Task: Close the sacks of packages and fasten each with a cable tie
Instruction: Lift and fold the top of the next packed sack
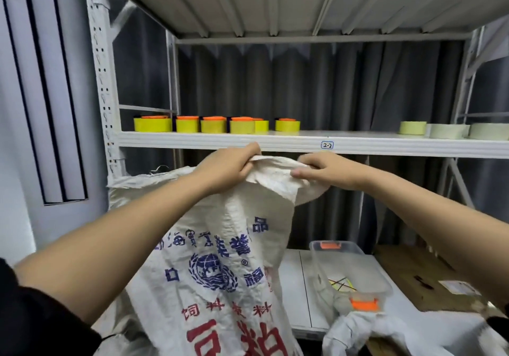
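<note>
Head view. A white woven sack [220, 259] printed with blue and red characters stands in front of a metal shelf rack [275, 142], its mouth raised to the level of the middle shelf. The left hand [228, 168] grips the gathered top edge of the sack, fingers curled round the fabric. The right hand [327, 170] pinches the same edge just beside it, thumb and fingers clamped on the fold. Yellow tape rolls [214, 126] sit in a row on the shelf above the hands; pale rolls [446, 130] lie further right. Lower right, a clear plastic bin [349, 267] with orange latches rests on a white surface beside a cardboard box [418, 273].
</note>
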